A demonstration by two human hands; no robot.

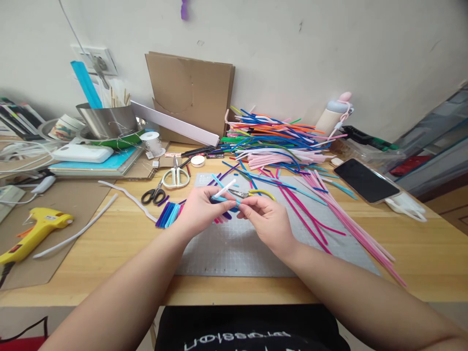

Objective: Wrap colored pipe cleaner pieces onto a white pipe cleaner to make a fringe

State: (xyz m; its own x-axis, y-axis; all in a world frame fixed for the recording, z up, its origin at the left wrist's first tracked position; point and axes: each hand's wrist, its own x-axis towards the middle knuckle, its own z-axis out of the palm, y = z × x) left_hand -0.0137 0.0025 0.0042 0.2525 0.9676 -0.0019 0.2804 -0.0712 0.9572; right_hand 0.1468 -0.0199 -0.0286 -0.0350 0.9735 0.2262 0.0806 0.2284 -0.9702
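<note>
Over the grey cutting mat my two hands meet at pipe cleaners. My left hand pinches a light blue pipe cleaner, and a white pipe cleaner sticks up from the same grip. The fingertips of my right hand are closed on the blue one's right part. Beneath and left of my left hand lies a row of folded purple, blue and pink pipe cleaners, partly covered by the hand. Yellow-handled pliers rest just behind my fingers.
A heap of coloured pipe cleaners lies at the back, with pink ones spread rightward. White-handled scissors and black scissors lie left of the mat. A yellow glue gun is far left, a phone right.
</note>
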